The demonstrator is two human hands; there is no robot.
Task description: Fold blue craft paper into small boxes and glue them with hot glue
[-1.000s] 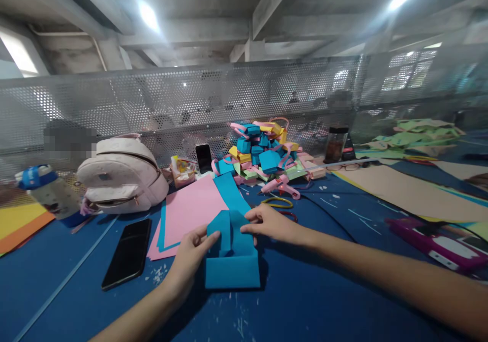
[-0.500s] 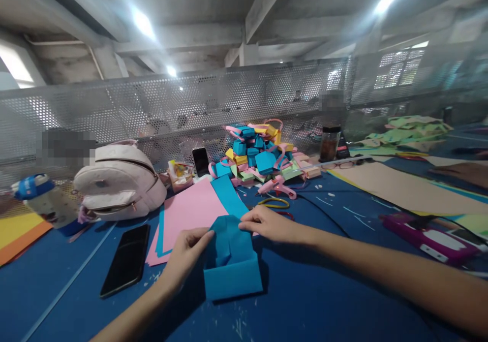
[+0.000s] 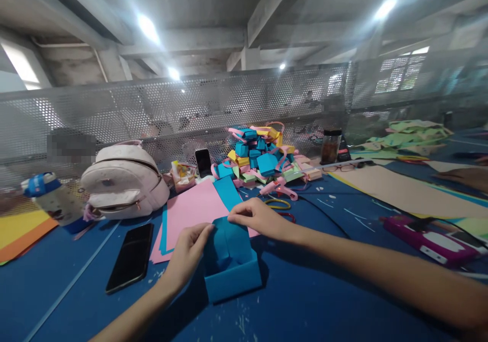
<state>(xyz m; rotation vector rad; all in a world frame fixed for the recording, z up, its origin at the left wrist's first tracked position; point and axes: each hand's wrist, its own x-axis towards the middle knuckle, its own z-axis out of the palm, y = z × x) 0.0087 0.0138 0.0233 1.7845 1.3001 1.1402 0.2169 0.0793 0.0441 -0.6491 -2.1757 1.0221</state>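
Note:
A part-folded blue paper box (image 3: 233,281) sits on the blue table in front of me, its near wall upright and its far flap raised. My left hand (image 3: 192,243) pinches the flap's upper left corner between thumb and fingers. At the flap's top edge, my right hand (image 3: 256,217) is closed on the paper, fingertips pressed together. Just beyond the box lie pink paper sheets (image 3: 190,210) with blue sheets beneath and a blue strip (image 3: 227,189) on top.
Behind stands a pile of folded paper boxes (image 3: 263,154) with a pink glue gun (image 3: 279,187) before it. A phone (image 3: 130,258), backpack (image 3: 125,182) and bottle (image 3: 57,202) are left; a purple power strip (image 3: 430,240) and large paper sheets (image 3: 400,187) are right. Scissors (image 3: 278,205) lie behind my right hand.
My right hand has moved left along the flap's top edge, closer to my left hand. The box has turned slightly and the flap stands flatter. The view has shifted a little.

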